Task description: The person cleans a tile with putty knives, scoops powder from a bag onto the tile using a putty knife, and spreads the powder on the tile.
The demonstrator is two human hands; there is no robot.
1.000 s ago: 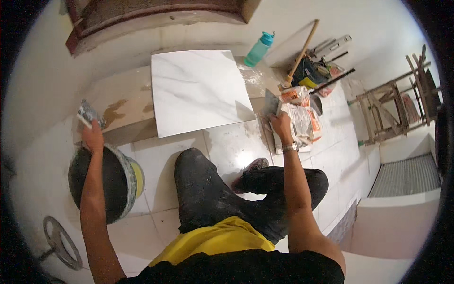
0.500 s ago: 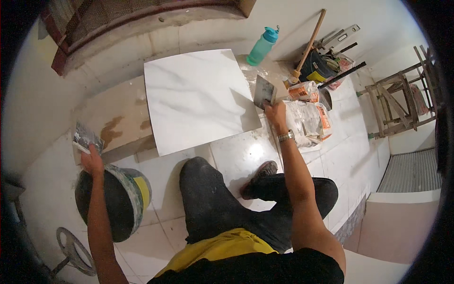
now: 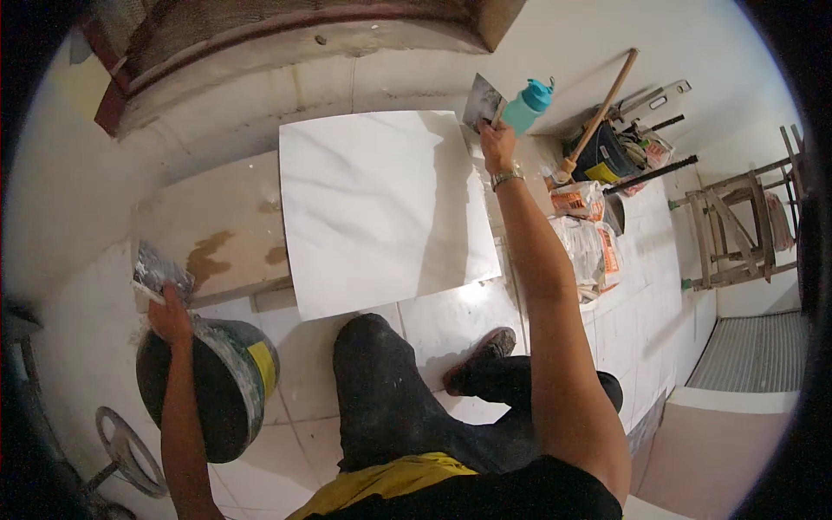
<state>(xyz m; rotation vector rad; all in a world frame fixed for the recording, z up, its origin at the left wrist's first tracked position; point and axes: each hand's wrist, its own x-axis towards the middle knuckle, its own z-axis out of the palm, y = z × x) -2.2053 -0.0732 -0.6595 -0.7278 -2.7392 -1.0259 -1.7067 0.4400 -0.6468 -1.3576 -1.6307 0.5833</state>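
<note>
A large white marbled tile [image 3: 373, 208] lies on a long beige block [image 3: 186, 208] against the wall, its near edge close to my knee. Out at the far right, my right hand [image 3: 498, 149] is closed round a wide flat-bladed putty knife [image 3: 482, 100], raised beyond the tile's far right corner and beside a teal water bottle [image 3: 523, 111]. My left hand [image 3: 171, 319] grips another broad, smeared putty knife [image 3: 159, 267] at the block's left end. Just under that wrist stands a dark bucket [image 3: 204, 390] with a yellow label.
Paper bags [image 3: 585, 247] of powder, some opened, lie on the tiled floor at right. Behind them are a black bucket [image 3: 602, 156] of tools and a wooden-handled tool [image 3: 602, 113]. A wooden stand [image 3: 737, 221] is farther right. A steering-wheel-like ring [image 3: 130, 451] sits lower left.
My right hand has moved farther away with its putty knife, from the tile's right edge up to the bottle. The left hand stays at the block's end. The view has shifted slightly.
</note>
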